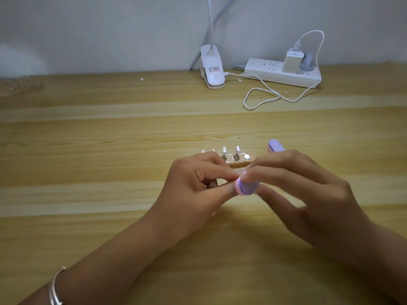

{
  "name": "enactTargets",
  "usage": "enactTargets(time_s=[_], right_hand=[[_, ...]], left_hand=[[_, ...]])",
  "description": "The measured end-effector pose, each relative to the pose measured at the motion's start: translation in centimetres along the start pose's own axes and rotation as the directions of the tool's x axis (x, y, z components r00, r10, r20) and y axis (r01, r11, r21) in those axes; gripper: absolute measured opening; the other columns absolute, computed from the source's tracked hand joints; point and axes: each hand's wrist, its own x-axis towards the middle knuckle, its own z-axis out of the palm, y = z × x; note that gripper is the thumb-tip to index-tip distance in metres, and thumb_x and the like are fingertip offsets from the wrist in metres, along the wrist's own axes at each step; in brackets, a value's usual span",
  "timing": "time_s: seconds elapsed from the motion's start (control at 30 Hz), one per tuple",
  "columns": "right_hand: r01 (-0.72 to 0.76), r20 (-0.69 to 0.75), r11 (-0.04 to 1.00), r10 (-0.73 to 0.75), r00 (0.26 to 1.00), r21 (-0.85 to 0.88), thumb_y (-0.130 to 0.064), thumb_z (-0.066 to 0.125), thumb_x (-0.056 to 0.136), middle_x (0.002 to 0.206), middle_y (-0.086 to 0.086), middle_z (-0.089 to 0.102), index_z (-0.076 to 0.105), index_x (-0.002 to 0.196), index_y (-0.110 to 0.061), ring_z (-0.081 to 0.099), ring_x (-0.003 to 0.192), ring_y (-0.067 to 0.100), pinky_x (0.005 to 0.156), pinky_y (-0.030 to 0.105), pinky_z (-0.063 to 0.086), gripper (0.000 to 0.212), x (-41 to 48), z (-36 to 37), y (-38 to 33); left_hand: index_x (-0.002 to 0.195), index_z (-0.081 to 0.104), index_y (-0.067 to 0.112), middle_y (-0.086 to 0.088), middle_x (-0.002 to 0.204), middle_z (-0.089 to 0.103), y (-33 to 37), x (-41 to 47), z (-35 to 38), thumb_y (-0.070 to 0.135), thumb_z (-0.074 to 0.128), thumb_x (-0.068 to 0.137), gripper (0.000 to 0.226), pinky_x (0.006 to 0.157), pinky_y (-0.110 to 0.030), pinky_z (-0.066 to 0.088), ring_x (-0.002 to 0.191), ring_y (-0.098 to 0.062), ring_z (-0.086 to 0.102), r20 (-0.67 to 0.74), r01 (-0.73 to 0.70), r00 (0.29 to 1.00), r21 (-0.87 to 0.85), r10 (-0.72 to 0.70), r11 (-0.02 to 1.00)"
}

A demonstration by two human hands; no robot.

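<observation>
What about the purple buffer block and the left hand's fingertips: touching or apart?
Touching. The head view shows the pink end of the buffer block pressed against the fingertips of the left hand with no gap; the right hand grips it.

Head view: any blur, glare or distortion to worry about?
Head view: right hand motion-blurred, left hand sharper; head view: purple buffer block soft at its edges; head view: glare spots on the clear strip; head view: table far edge slants.
</observation>
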Motion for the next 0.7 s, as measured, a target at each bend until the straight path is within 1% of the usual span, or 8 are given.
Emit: enactTargets(time_s=[0.07, 0.13, 0.2, 0.37, 0.5, 0.57, 0.63, 0.7], right_hand=[[0.008, 0.006, 1.0, -0.008, 1.0, -0.018, 0.0, 0.066, 0.092, 0.109, 0.003, 0.069, 0.074, 0.104, -0.005, 0.066, 0.1, 0.02, 0.101, 0.06, 0.047, 0.015, -0.1, 0.0, 0.0], [-0.012, 0.007, 0.999, 0.013, 1.0, -0.034, 0.0, 0.067, 0.092, 0.106, 0.004, 0.068, 0.074, 0.104, -0.004, 0.066, 0.097, 0.02, 0.094, 0.051, 0.051, 0.015, 0.2, -0.3, 0.5], [-0.015, -0.003, 0.999, 0.015, 1.0, -0.04, -0.001, 0.068, 0.091, 0.105, 0.005, 0.068, 0.074, 0.104, -0.003, 0.067, 0.096, 0.021, 0.089, 0.047, 0.053, 0.014, 0.4, -0.4, 0.5], [0.006, -0.108, 0.999, -0.012, 0.994, -0.052, 0.001, 0.069, 0.091, 0.107, 0.006, 0.069, 0.072, 0.105, -0.006, 0.067, 0.103, 0.021, 0.092, 0.037, 0.052, 0.017, 0.5, -1.2, 0.1], [0.027, -0.028, 0.999, -0.028, 0.999, -0.042, 0.004, 0.066, 0.091, 0.108, 0.006, 0.069, 0.074, 0.103, -0.005, 0.066, 0.1, 0.023, 0.1, 0.054, 0.049, 0.017, -0.1, -0.6, -0.1], [0.052, 0.004, 0.996, -0.052, 0.999, -0.073, 0.006, 0.065, 0.092, 0.107, 0.008, 0.069, 0.075, 0.102, -0.003, 0.066, 0.097, 0.025, 0.099, 0.054, 0.049, 0.017, -0.1, -0.5, 0.3], [0.05, -0.001, 0.995, -0.05, 0.999, -0.087, 0.004, 0.065, 0.092, 0.104, 0.008, 0.07, 0.074, 0.101, -0.002, 0.066, 0.093, 0.026, 0.092, 0.051, 0.051, 0.014, 0.1, -0.8, 0.5], [0.046, 0.002, 0.997, -0.045, 0.999, -0.063, 0.006, 0.065, 0.092, 0.105, 0.007, 0.069, 0.075, 0.1, -0.003, 0.066, 0.095, 0.025, 0.096, 0.054, 0.05, 0.016, -0.1, -0.6, 0.3]], left_hand=[[0.089, 0.079, 0.02, -0.005, 0.072, 0.066, -0.1, 0.0, 0.0, 0.022, 0.078, 0.076, 0.014, 0.042, -0.027, 0.039, 0.043, -0.018, 0.047, -0.001, 0.002, 1.0, 0.002, -0.002, 1.0], [0.087, 0.079, 0.021, -0.004, 0.074, 0.067, -0.2, 0.1, -0.1, 0.017, 0.08, 0.077, 0.011, 0.043, -0.022, 0.039, 0.042, -0.015, 0.047, -0.004, 0.025, 1.0, 0.005, -0.025, 1.0], [0.086, 0.08, 0.018, 0.0, 0.075, 0.069, -0.3, 0.1, 0.0, 0.015, 0.08, 0.078, 0.008, 0.044, -0.021, 0.04, 0.04, -0.016, 0.048, 0.011, 0.036, 0.999, 0.001, -0.036, 0.999], [0.084, 0.08, 0.011, 0.002, 0.071, 0.073, -0.5, 0.1, 0.0, 0.016, 0.08, 0.076, 0.009, 0.046, -0.023, 0.045, 0.036, -0.016, 0.057, 0.0, 0.117, 0.993, -0.101, -0.117, 0.988], [0.086, 0.08, 0.012, -0.005, 0.069, 0.072, -0.1, -0.1, 0.1, 0.013, 0.079, 0.077, 0.009, 0.048, -0.037, 0.051, 0.039, -0.016, 0.059, 0.068, 0.078, 0.995, -0.114, -0.07, 0.99], [0.085, 0.08, 0.013, -0.005, 0.069, 0.072, 0.0, -0.1, 0.1, 0.011, 0.079, 0.078, 0.008, 0.048, -0.039, 0.051, 0.04, -0.016, 0.059, 0.072, 0.056, 0.996, -0.088, -0.05, 0.995], [0.083, 0.079, 0.01, 0.0, 0.066, 0.071, -0.1, -0.1, 0.1, 0.009, 0.08, 0.078, 0.005, 0.043, -0.027, 0.046, 0.038, -0.012, 0.057, 0.061, 0.072, 0.996, -0.087, -0.067, 0.994], [0.085, 0.079, 0.008, 0.001, 0.063, 0.069, -0.1, -0.1, 0.1, 0.008, 0.078, 0.079, 0.006, 0.043, -0.013, 0.039, 0.036, -0.006, 0.054, 0.083, 0.068, 0.995, -0.091, -0.061, 0.994]])
